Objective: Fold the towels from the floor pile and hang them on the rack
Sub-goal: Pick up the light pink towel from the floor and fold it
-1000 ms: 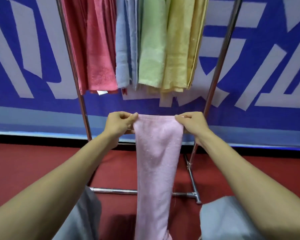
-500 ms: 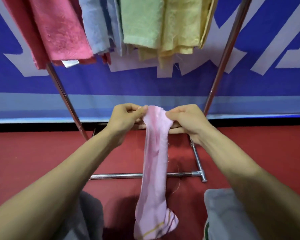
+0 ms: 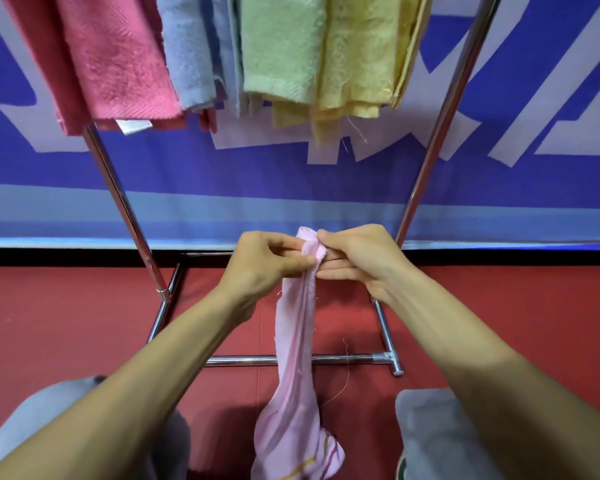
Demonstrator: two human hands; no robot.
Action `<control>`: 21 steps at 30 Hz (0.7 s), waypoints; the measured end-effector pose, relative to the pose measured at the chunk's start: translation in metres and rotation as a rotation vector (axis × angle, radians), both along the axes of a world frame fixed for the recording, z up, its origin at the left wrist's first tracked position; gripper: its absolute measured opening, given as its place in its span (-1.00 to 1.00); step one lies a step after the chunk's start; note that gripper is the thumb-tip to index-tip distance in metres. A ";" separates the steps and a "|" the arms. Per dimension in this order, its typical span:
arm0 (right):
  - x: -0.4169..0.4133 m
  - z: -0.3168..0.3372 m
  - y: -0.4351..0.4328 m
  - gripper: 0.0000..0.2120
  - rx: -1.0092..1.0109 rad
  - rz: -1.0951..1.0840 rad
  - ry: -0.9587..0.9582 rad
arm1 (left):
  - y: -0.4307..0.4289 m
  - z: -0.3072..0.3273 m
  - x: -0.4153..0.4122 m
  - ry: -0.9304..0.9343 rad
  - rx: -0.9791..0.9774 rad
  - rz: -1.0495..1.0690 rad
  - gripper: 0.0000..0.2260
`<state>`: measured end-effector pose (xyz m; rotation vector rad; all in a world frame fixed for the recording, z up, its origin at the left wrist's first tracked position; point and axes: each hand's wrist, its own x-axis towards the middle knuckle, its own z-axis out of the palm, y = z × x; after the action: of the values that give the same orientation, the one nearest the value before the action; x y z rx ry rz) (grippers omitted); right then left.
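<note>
My left hand (image 3: 267, 261) and right hand (image 3: 357, 258) pinch the top of the pink towel (image 3: 297, 358), pressed together, so it hangs narrow before the rack (image 3: 125, 209).

no legible text, only cropped white strokes on blue banner (image 3: 291, 174)

The rack (image 3: 440, 133) stands on the floor (image 3: 49, 323), in front of a banner (image 3: 291, 174). Along its top, hung towels (image 3: 281, 46) drape side by side. Below them, between the uprights, the left hand (image 3: 267, 265) and right hand (image 3: 357, 261) meet on the top of a towel (image 3: 297, 341), which hangs in front of the base bar, between the person's knees (image 3: 426, 431).
</note>
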<state>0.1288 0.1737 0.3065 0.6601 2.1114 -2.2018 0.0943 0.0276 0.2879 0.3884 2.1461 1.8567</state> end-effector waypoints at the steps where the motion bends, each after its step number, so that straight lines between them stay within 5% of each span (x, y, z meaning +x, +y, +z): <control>1: 0.003 0.001 0.000 -0.80 -0.006 0.030 -0.001 | -0.003 0.000 0.000 0.015 -0.030 -0.015 -0.82; 8: 0.009 0.000 -0.001 -0.84 0.079 0.091 -0.014 | -0.012 0.000 0.006 -0.015 -0.080 -0.138 -0.51; 12: 0.009 0.004 -0.005 -0.90 0.154 0.135 0.003 | -0.019 -0.001 0.007 -0.011 -0.053 -0.079 -0.55; 15: 0.008 0.008 -0.005 -0.83 0.249 0.183 0.047 | -0.026 0.003 0.002 0.166 -0.135 0.042 -0.61; 19: 0.011 0.016 -0.005 -0.71 0.328 0.317 0.146 | -0.036 0.011 -0.004 0.288 -0.327 -0.112 -0.23; 21: 0.015 0.020 -0.004 -0.72 0.313 0.361 0.221 | -0.040 0.014 -0.004 0.232 -0.288 -0.188 -0.45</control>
<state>0.1438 0.1698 0.3262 0.0255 2.4711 -1.8439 0.0900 -0.0120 0.3017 0.7406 2.3882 1.4358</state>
